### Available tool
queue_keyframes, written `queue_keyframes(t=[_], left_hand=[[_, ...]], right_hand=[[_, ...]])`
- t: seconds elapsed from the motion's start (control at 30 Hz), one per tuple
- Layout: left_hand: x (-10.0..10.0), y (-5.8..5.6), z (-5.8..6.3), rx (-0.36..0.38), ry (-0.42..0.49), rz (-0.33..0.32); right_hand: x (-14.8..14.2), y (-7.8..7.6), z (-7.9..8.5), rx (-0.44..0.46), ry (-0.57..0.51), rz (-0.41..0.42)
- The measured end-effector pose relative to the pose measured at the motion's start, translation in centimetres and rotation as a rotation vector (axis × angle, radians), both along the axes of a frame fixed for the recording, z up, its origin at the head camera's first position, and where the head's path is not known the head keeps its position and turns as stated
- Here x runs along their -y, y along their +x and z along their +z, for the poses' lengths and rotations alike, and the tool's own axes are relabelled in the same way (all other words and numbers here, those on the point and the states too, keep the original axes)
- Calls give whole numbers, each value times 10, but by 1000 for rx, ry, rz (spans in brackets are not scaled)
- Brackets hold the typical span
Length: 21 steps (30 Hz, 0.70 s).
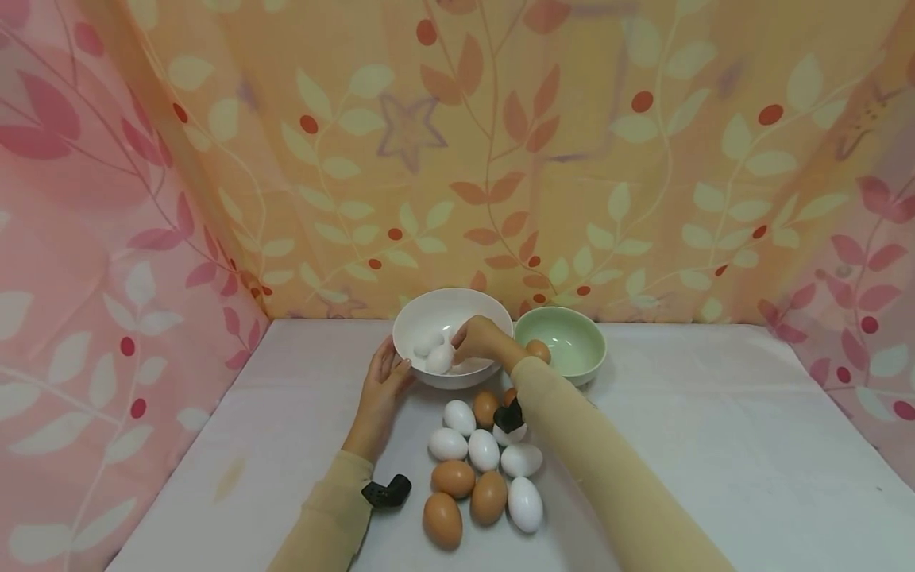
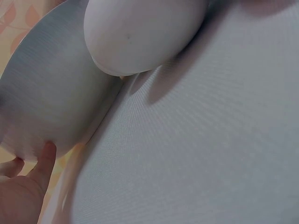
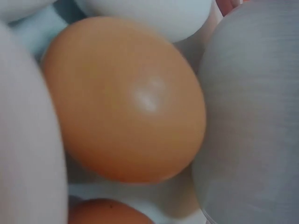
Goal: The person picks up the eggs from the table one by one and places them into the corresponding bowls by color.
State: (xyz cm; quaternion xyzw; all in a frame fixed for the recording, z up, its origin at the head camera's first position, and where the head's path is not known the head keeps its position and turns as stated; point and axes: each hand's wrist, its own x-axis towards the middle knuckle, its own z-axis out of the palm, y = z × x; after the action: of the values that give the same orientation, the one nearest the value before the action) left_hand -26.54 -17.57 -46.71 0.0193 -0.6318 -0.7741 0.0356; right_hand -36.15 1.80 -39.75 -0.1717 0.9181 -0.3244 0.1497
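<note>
My left hand [image 1: 383, 385] rests against the left side of a white bowl [image 1: 457, 381], fingers extended along its outer wall. In the left wrist view, fingertips [image 2: 49, 149] touch that wall low down. Inside the bowl, my right hand [image 1: 486, 340] reaches down and pinches a white egg [image 1: 439, 359] at its right side. Another white egg [image 1: 423, 346] lies behind that one in the bowl. Below my right wrist, a brown egg [image 3: 126, 102] sits close beside the bowl's outer wall [image 3: 252, 112] in the right wrist view.
Several loose white eggs [image 1: 484, 450] and brown eggs [image 1: 442, 520] lie grouped on the white-covered table [image 1: 286, 437] in front of the bowl. A green bowl [image 1: 572, 342] with a brown egg [image 1: 538, 350] stands at the right. Patterned cloth [image 1: 500, 159] hangs behind.
</note>
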Motion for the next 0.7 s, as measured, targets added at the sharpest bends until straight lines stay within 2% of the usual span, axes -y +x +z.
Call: queue_keyframes(t=[0.3, 0.47, 0.6, 0.7], left_hand=[[-1, 1, 0, 13, 0, 5], [-2, 2, -1, 19, -7, 7], [-2, 1, 0, 5, -12, 2], [0, 0, 0, -7, -28, 2]], right_hand=[[-1, 4, 1, 0, -24, -7], [-5, 5, 6, -24, -33, 26], [-15, 13, 19, -62, -123, 71], [-25, 26, 30, -36, -230, 69]])
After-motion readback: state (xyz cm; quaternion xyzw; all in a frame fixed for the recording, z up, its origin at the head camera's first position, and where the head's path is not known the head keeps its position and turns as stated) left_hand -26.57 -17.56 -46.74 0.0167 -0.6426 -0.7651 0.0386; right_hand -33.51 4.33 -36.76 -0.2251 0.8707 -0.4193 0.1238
